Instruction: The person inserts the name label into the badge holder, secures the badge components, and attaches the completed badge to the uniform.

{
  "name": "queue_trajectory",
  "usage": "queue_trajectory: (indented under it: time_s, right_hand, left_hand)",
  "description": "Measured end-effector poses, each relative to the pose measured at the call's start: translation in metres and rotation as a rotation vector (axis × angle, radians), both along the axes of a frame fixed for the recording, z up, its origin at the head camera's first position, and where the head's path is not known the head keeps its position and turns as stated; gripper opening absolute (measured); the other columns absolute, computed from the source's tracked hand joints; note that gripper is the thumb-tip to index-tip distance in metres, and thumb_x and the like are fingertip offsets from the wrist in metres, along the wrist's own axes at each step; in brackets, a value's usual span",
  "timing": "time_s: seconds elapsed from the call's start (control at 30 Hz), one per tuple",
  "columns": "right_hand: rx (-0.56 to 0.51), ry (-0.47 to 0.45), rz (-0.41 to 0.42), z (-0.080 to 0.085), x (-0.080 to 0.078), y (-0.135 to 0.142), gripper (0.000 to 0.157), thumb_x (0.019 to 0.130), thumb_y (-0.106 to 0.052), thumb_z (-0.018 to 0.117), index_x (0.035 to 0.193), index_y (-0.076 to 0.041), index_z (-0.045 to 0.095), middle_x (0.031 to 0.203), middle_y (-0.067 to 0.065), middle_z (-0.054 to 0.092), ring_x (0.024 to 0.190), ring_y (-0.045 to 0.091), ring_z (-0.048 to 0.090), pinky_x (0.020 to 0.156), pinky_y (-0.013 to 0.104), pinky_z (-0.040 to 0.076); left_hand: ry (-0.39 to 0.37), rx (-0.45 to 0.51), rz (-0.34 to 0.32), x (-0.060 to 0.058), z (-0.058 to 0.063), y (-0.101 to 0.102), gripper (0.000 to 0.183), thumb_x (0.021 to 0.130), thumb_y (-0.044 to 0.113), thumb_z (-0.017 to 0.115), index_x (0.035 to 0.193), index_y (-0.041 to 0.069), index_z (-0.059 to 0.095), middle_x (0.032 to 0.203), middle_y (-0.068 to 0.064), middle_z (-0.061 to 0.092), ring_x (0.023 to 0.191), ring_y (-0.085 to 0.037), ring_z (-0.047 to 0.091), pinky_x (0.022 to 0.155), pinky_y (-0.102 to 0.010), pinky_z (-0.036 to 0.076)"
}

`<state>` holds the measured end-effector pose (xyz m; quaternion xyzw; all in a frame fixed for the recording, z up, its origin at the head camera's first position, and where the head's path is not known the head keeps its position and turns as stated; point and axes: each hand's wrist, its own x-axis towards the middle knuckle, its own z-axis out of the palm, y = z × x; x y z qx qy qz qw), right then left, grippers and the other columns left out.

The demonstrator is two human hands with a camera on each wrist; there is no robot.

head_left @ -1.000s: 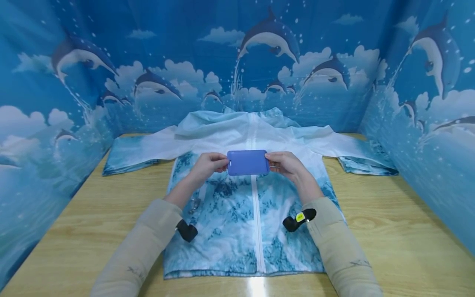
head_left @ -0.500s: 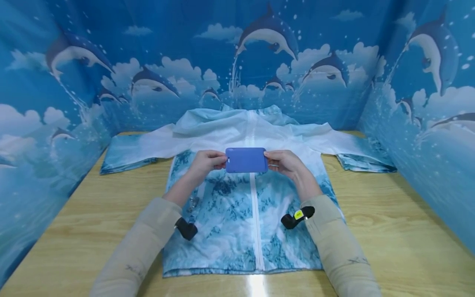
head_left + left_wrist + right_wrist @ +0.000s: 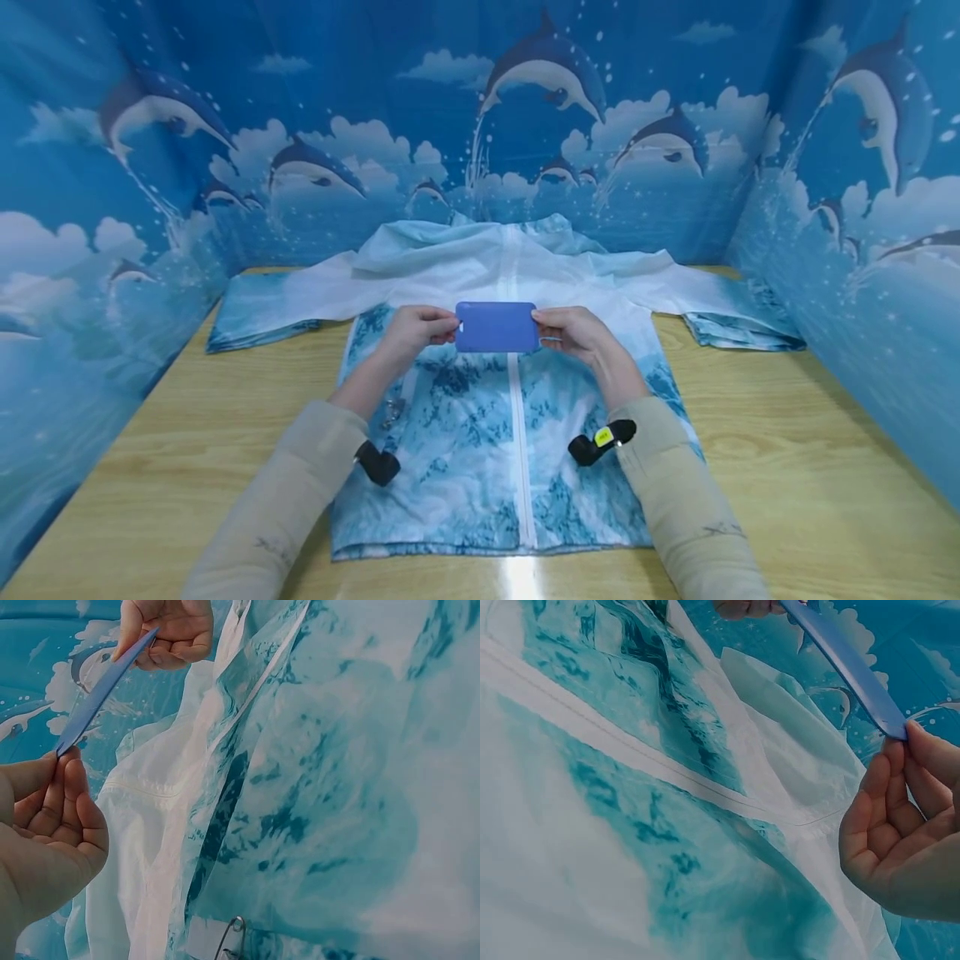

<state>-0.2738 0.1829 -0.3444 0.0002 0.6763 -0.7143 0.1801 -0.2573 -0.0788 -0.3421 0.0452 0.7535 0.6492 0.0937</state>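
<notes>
A flat blue card holder (image 3: 497,327) with a small slot at its left end is held up level over the jacket. My left hand (image 3: 417,335) pinches its left end between thumb and fingers. At the opposite end, my right hand (image 3: 576,332) pinches the edge in the same way. Both wrist views show the card holder (image 3: 101,697) edge-on as a thin strip, apart from the cloth. Beneath it a blue and white zip-up jacket (image 3: 450,467) lies spread with its sleeves out to both sides. A small metal clip (image 3: 393,411) lies on the jacket near my left forearm.
The jacket covers the middle of a light wooden table (image 3: 780,467), with bare wood on both sides. Blue dolphin-print curtains (image 3: 420,100) enclose the back and sides. A black camera (image 3: 600,442) is strapped at each wrist.
The card holder and both hands have shifted very slightly to the left. Both hands keep their pinch, and the jacket lies as before.
</notes>
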Motion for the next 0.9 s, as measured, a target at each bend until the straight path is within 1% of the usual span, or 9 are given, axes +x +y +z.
queue_trajectory:
  time_s: [0.2,0.33,0.5,0.6,0.73,0.9]
  right_hand:
    - [0.011,0.006,0.011,0.0035,0.0006,0.0012,0.019,0.094,-0.015,0.056,0.081,-0.015,0.071,0.071,0.001,0.063,0.068,0.013,0.059,0.083,0.039,0.044]
    - [0.018,-0.009,0.001,0.0042,-0.0002,0.0001,0.017,0.093,-0.015,0.057,0.081,-0.014,0.070,0.070,0.002,0.062,0.067,0.014,0.059,0.087,0.043,0.041]
    - [0.019,-0.015,-0.005,0.0029,-0.0008,-0.0017,0.016,0.093,-0.016,0.058,0.082,-0.013,0.069,0.071,0.002,0.061,0.067,0.014,0.058,0.082,0.039,0.044]
    - [0.011,-0.015,-0.001,0.0023,-0.0009,-0.0028,0.018,0.093,-0.017,0.058,0.078,-0.013,0.068,0.071,0.002,0.060,0.066,0.014,0.057,0.078,0.036,0.044]
    - [0.007,-0.010,0.002,0.0024,-0.0009,-0.0045,0.022,0.093,-0.017,0.058,0.074,-0.012,0.067,0.070,0.002,0.060,0.065,0.014,0.057,0.078,0.037,0.043]
    - [0.016,-0.012,0.000,0.0035,-0.0009,-0.0057,0.020,0.093,-0.017,0.058,0.075,-0.012,0.066,0.070,0.003,0.059,0.065,0.014,0.056,0.080,0.039,0.043]
  left_hand:
    - [0.037,-0.014,0.012,0.0008,-0.0012,0.0020,0.025,0.091,0.014,0.061,0.107,-0.005,0.065,0.086,-0.010,0.065,0.078,-0.016,0.060,0.088,-0.047,0.045]
    - [0.049,-0.013,0.014,0.0008,-0.0020,0.0030,0.026,0.091,0.012,0.059,0.112,-0.004,0.062,0.089,-0.012,0.065,0.077,-0.015,0.060,0.088,-0.048,0.045]
    - [0.072,0.002,0.012,0.0013,-0.0033,0.0029,0.030,0.092,0.012,0.058,0.119,0.000,0.059,0.087,-0.011,0.066,0.077,-0.017,0.061,0.088,-0.051,0.044]
    - [0.095,0.004,0.013,0.0021,-0.0031,0.0021,0.030,0.092,0.013,0.059,0.119,0.000,0.059,0.085,-0.010,0.066,0.076,-0.017,0.062,0.087,-0.052,0.044]
    - [0.116,-0.001,0.016,0.0027,-0.0019,0.0014,0.029,0.091,0.013,0.059,0.118,-0.001,0.060,0.085,-0.011,0.066,0.075,-0.017,0.062,0.086,-0.052,0.044]
    - [0.122,-0.015,0.021,0.0028,-0.0003,0.0005,0.030,0.091,0.012,0.059,0.118,0.000,0.059,0.086,-0.011,0.066,0.076,-0.018,0.062,0.086,-0.051,0.045]
